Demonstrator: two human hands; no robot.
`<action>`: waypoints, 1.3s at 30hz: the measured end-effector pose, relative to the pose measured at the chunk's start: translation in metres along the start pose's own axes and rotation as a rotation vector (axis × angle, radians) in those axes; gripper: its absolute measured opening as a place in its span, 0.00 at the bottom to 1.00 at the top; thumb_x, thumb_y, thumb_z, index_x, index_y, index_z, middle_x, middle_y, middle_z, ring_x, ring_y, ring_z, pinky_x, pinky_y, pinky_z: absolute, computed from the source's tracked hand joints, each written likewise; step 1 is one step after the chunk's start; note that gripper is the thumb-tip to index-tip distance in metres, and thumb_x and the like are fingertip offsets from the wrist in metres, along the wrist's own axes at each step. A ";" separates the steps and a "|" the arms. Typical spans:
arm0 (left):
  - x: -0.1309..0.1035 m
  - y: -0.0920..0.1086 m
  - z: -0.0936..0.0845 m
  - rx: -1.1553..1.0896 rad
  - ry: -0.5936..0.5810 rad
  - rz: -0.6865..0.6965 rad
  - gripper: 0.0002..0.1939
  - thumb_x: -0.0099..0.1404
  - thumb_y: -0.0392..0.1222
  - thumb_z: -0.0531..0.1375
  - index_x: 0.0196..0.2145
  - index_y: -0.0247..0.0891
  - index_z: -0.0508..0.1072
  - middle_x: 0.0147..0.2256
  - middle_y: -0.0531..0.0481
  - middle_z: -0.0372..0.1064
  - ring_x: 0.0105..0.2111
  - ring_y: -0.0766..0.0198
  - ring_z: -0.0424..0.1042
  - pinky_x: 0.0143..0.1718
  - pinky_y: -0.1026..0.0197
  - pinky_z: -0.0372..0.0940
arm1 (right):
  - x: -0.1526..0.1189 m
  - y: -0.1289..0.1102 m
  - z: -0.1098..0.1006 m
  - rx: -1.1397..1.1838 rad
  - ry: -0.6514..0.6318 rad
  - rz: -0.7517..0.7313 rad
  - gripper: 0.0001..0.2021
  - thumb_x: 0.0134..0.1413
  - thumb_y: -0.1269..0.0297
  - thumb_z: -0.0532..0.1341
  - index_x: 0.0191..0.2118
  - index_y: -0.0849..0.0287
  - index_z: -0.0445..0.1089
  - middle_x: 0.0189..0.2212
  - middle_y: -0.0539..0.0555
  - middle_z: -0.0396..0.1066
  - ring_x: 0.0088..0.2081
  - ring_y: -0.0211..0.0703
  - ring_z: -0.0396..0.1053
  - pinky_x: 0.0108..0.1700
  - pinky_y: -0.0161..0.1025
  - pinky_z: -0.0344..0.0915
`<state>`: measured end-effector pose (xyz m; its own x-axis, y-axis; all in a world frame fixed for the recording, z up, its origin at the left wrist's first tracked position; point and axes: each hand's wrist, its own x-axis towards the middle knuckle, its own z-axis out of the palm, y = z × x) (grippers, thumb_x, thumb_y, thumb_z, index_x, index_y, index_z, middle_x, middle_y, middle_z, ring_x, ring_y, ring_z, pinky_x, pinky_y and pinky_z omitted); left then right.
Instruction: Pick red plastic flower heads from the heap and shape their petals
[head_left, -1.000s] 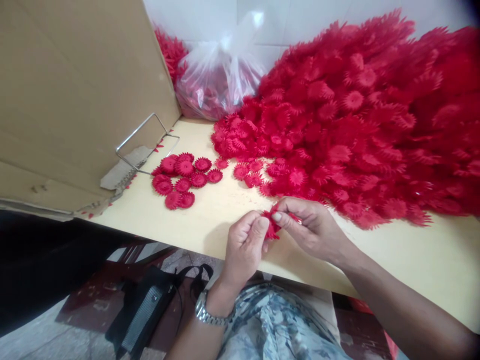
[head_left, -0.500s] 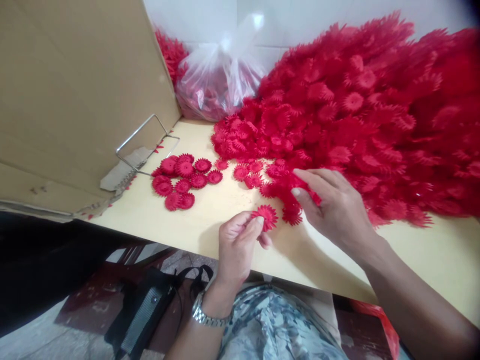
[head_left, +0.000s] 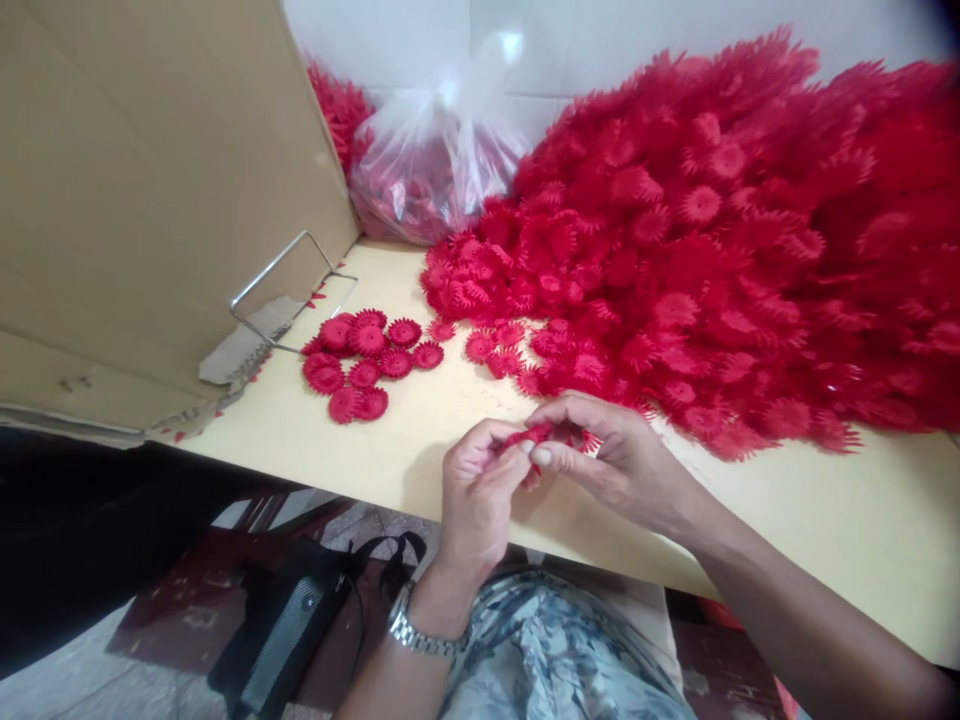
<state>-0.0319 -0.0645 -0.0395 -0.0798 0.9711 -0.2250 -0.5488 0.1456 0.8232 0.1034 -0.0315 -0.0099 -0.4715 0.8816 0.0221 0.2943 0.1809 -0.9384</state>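
Over the near edge of the pale table, my two hands meet at a red toothed flower piece. My left hand, with a metal watch on its wrist, is closed on the piece between thumb and fingers. The thumb and fingers of my right hand pinch the same piece from the right side. Fingers cover much of it, so its full outline is hidden. Just beyond my hands spreads a large heap of similar red flower pieces. To the left lies a small group of darker, cupped red pieces.
A cardboard box stands at the left, with a bent wire frame beside it. At the back sits a clear plastic bag of red pieces. Below the table's front edge is a black bag.
My right hand has come from the edge of the heap, left and nearer, to the piece in my left hand. The left hand has stayed nearly in place.
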 end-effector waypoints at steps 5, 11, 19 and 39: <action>-0.001 0.000 0.000 -0.014 0.032 0.008 0.09 0.52 0.39 0.65 0.21 0.35 0.68 0.18 0.57 0.64 0.19 0.74 0.59 0.22 0.69 0.55 | -0.005 0.000 0.000 -0.196 0.188 -0.071 0.10 0.50 0.58 0.64 0.32 0.57 0.65 0.28 0.50 0.67 0.30 0.37 0.65 0.32 0.34 0.62; -0.002 0.001 0.003 -0.067 -0.001 -0.015 0.12 0.50 0.43 0.67 0.19 0.35 0.69 0.18 0.56 0.64 0.18 0.74 0.59 0.19 0.70 0.54 | -0.003 -0.005 0.002 0.108 -0.043 0.024 0.11 0.55 0.57 0.60 0.29 0.59 0.65 0.24 0.50 0.69 0.27 0.37 0.67 0.29 0.34 0.63; -0.003 0.007 -0.003 -0.046 0.080 -0.015 0.18 0.52 0.50 0.65 0.18 0.35 0.66 0.15 0.55 0.62 0.15 0.73 0.60 0.16 0.69 0.53 | -0.004 0.004 -0.011 0.003 0.200 0.014 0.16 0.57 0.52 0.56 0.26 0.59 0.63 0.19 0.47 0.58 0.22 0.34 0.56 0.24 0.33 0.54; 0.002 0.002 0.003 0.158 -0.021 0.034 0.09 0.58 0.42 0.61 0.26 0.36 0.66 0.20 0.57 0.61 0.17 0.74 0.57 0.18 0.69 0.54 | -0.005 -0.003 -0.004 0.232 -0.001 0.040 0.18 0.60 0.51 0.52 0.26 0.58 0.65 0.22 0.50 0.66 0.27 0.37 0.65 0.33 0.35 0.64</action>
<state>-0.0307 -0.0622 -0.0371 -0.0781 0.9795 -0.1859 -0.4081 0.1388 0.9023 0.1084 -0.0348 -0.0062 -0.4638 0.8858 -0.0169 0.1137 0.0406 -0.9927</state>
